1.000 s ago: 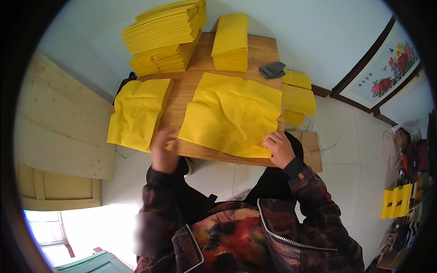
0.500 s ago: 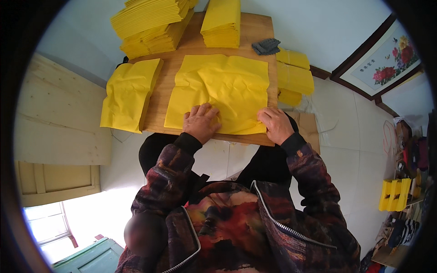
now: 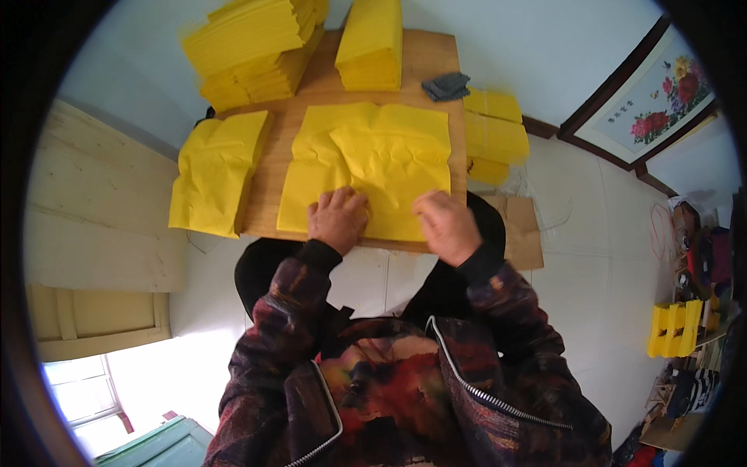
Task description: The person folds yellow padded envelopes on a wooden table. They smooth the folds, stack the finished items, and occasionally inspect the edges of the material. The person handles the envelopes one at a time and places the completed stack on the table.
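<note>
A creased yellow sheet (image 3: 381, 159), fabric or paper, lies spread on a wooden table (image 3: 268, 175), its near edge by the table's front. My left hand (image 3: 338, 219) rests on its near part, fingers apart and slightly bent, pressing down. Over the near right part, my right hand (image 3: 447, 226) is curled closed and a little blurred. Its fingertips face away from the camera, so whether anything is between them is hidden. A thick folded yellow pile (image 3: 218, 173) lies left of the sheet, overhanging the table's left edge.
Yellow stacks (image 3: 249, 58) and a folded yellow pile (image 3: 369, 50) stand at the table's far side. A dark grey cloth (image 3: 446, 86) lies at the far right corner. Beyond the right edge are yellow bundles (image 3: 494, 136) and brown cardboard (image 3: 523, 233). A framed flower picture (image 3: 661, 101) leans at right.
My right hand has come off the sheet's near right corner and moved left over the sheet, its fingers curled. My left hand stays on the sheet, fingers more bent. The whole view has shifted slightly.
</note>
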The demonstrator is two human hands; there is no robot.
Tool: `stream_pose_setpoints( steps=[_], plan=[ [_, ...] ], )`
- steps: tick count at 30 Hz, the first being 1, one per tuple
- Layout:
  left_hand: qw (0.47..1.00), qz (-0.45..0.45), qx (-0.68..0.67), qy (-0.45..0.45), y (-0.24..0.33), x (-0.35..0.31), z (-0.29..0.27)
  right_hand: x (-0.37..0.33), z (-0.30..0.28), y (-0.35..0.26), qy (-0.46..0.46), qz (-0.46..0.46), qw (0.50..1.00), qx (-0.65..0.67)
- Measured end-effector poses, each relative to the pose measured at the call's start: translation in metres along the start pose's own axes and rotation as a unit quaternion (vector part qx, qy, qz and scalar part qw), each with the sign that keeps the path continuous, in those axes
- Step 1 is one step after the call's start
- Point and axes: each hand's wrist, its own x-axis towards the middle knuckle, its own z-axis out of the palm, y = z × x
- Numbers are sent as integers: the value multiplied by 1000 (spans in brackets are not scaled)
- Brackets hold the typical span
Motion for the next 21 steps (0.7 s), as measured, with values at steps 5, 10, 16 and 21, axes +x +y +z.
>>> stream_pose_setpoints(
  steps=[5, 10, 16, 21],
  plan=[
    [1000, -2, -20, 5, 6, 0, -9, 6, 36, -15, -55, 69, 993, -83],
    [995, -32, -54, -77, 14, -6, -20, 10, 7, -7, -151, 167, 967, -122],
    [991, -21, -114, 63, 6, 49, -6, 79, 68, -8, -39, 89, 995, -23],
    [982, -83, -146, 91, -12, 74, 24, 104, 123, 12, 90, 72, 993, 15]
  ],
)
